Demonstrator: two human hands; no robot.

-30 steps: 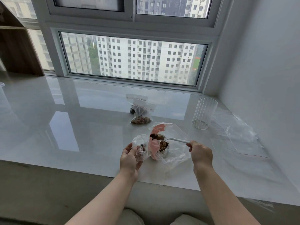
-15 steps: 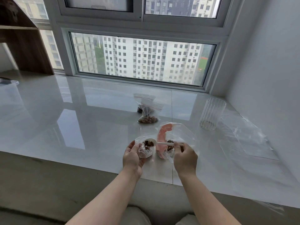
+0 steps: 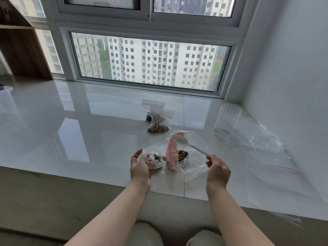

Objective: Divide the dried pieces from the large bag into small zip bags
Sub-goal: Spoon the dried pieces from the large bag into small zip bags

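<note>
My left hand [image 3: 141, 168] holds a small clear zip bag [image 3: 154, 159] with a few brown dried pieces in it, its mouth facing right. My right hand [image 3: 217, 170] pinches the handle of a white plastic spoon [image 3: 184, 142]; the spoon's bowl looks empty and is lifted over the large clear bag [image 3: 193, 157]. That large bag has a pink patch and a small heap of dried pieces [image 3: 182, 154] at its bottom. It rests on the glossy white sill [image 3: 88, 139] between my hands.
Two filled small zip bags [image 3: 158, 121] with red seal strips stand behind the large bag. A ribbed clear glass [image 3: 226, 121] stands at the right, beside crumpled clear plastic sheets [image 3: 262, 144] along the wall. The window runs across the back.
The spoon was over the small bag's mouth with pieces half a second ago. It has swung back right and up over the large bag, its bowl now empty.
</note>
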